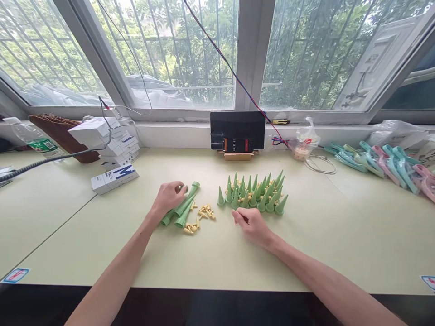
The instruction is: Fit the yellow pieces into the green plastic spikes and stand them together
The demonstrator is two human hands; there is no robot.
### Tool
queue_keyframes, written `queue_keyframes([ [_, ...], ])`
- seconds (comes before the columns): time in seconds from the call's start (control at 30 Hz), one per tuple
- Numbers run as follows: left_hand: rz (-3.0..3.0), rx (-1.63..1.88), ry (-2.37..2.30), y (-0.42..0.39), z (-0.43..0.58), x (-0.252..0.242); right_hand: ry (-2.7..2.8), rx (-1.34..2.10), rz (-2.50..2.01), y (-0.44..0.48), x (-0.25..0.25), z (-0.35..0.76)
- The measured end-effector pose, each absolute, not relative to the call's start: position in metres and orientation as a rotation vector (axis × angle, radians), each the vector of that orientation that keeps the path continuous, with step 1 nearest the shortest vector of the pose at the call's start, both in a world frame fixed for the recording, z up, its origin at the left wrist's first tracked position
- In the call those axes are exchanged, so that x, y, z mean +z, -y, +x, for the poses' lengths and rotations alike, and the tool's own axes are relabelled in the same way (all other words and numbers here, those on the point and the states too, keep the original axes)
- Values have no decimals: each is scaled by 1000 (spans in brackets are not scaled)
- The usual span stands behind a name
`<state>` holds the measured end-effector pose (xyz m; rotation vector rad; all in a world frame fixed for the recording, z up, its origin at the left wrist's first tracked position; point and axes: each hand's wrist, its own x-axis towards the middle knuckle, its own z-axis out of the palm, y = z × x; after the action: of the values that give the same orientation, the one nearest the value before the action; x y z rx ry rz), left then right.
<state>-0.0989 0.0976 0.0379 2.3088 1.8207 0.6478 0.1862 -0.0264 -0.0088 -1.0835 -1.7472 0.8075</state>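
Observation:
My left hand (pixel 168 198) rests with curled fingers on a bundle of long green spikes (pixel 185 209) lying on the table. My right hand (pixel 249 224) lies on the table just in front of a cluster of upright green cones (pixel 253 194), fingers curled in a loose pinch; what they hold, if anything, is too small to see. Small yellow pieces (pixel 203 216) are scattered between the two hands, and more lie among the cones.
A pale green table (pixel 217 262) runs under a barred window. A dark tablet with a phone (pixel 237 136) stands at the back centre. White boxes (pixel 113 147) and a bottle (pixel 34 138) are back left. Pastel clips (pixel 384 165) and plastic bags are back right.

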Motion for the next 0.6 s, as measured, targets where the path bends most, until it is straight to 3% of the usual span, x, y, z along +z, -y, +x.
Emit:
queue_keyframes([
  [0.2,2439,1147,-1712,-85,-87,46,1755,791,-1087,26,-9,186],
  [0.33,2651,1545,-1344,-64,-65,55,1728,803,-1107,27,-7,186],
  [0.5,3020,1511,-509,-40,-32,55,1664,912,-1085,30,-5,187],
  [0.6,3087,1348,-312,-29,-16,42,1671,946,-1025,32,-5,189],
])
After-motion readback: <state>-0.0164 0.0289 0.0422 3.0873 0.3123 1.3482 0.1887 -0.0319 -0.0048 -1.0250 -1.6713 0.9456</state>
